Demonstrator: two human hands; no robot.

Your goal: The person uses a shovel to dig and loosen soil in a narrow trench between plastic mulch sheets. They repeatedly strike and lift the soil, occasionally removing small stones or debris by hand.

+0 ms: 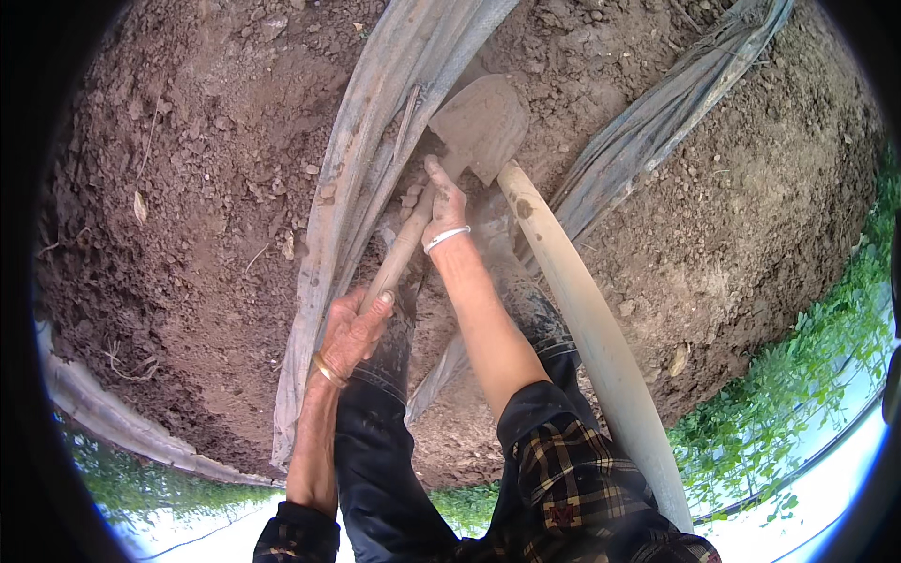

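Note:
A dirt-coated shovel blade (pixel 486 127) lies against the soil between two grey sheet strips. Its wooden handle (pixel 400 260) slants down toward my body. My left hand (pixel 355 331), with a gold-coloured bangle at the wrist, is wrapped around the handle's near end. Close to the blade, my right hand (pixel 445 200) grips the handle lower down; a white bangle circles that wrist. Soil covers the fingers of my right hand. A long pale pole (pixel 584 288) slopes past my right arm, its far end beside the blade's edge.
A crumpled grey sheet strip (pixel 338 197) runs along the left of the shovel. Another folded strip (pixel 633 141) crosses the loose brown soil (pixel 211 176) at right. My mud-stained trouser legs (pixel 380 415) straddle the ground. Green plants (pixel 795 394) grow at right.

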